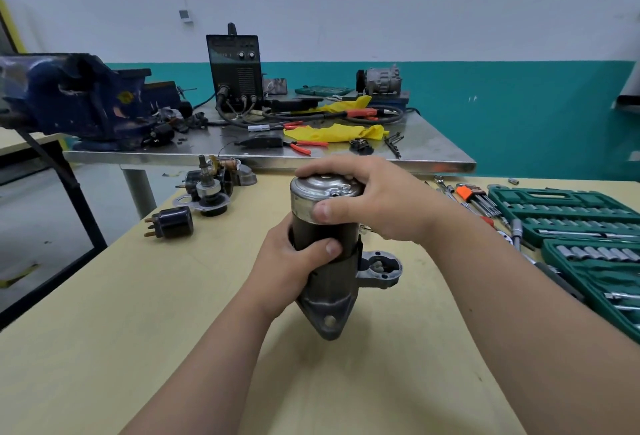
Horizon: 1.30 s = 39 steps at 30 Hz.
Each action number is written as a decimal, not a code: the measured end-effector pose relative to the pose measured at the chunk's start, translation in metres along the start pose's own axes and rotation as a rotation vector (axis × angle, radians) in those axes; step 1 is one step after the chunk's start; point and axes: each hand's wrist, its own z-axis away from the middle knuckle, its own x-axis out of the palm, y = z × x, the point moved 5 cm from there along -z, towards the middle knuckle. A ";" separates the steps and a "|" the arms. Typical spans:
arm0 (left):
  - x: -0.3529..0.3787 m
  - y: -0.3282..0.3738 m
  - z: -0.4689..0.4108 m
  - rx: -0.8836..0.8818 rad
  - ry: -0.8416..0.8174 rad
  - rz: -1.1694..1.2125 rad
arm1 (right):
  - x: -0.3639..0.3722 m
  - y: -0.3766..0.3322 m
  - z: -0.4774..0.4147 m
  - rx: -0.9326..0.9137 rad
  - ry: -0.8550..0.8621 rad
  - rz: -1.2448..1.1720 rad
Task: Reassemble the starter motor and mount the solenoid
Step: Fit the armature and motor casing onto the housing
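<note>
starter motor [329,261] upright, mid-table [104,330]

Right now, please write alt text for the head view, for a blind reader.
A starter motor stands on a wooden table; the left hand grips its dark body, the right hand holds its silver end cap.

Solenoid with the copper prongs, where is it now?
Head view: the solenoid lies on the wooden table, left of the starter motor, beside the loose motor parts.

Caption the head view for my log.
Left hand grips the starter body while the right hand holds the end cap on top.
</note>
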 end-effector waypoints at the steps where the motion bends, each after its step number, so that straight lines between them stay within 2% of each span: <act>1: -0.001 -0.001 -0.001 -0.010 -0.006 0.002 | 0.000 0.001 -0.002 -0.008 0.001 -0.015; 10: -0.003 -0.008 -0.001 -0.035 -0.036 0.016 | 0.004 0.006 -0.004 -0.042 0.007 -0.074; 23: 0.006 0.000 0.012 0.105 0.173 -0.038 | 0.011 -0.001 0.009 -0.003 0.239 0.160; 27: 0.004 0.007 0.016 0.182 0.255 -0.129 | 0.019 -0.003 0.009 -0.005 0.291 0.270; 28: 0.005 0.008 0.015 0.186 0.251 -0.145 | 0.020 -0.002 0.009 -0.001 0.244 0.255; 30: 0.004 0.007 0.013 0.162 0.262 -0.152 | 0.006 0.008 0.012 0.013 0.183 -0.052; 31: 0.003 0.007 0.012 0.145 0.277 -0.152 | -0.011 0.022 0.015 0.036 0.270 -0.233; 32: 0.001 0.006 0.012 0.132 0.299 -0.147 | -0.033 0.041 0.022 0.089 0.449 -0.335; 34: -0.007 0.005 0.012 0.118 0.358 -0.125 | -0.068 0.082 0.046 0.313 0.803 -0.164; 35: -0.012 0.004 0.012 0.117 0.396 -0.118 | -0.074 0.102 0.057 0.452 0.835 0.014; 37: -0.026 0.002 0.012 0.117 0.468 -0.122 | -0.071 0.142 0.070 0.624 0.611 0.396; 39: -0.039 -0.001 0.013 0.103 0.508 -0.136 | -0.067 0.164 0.081 0.715 0.413 0.610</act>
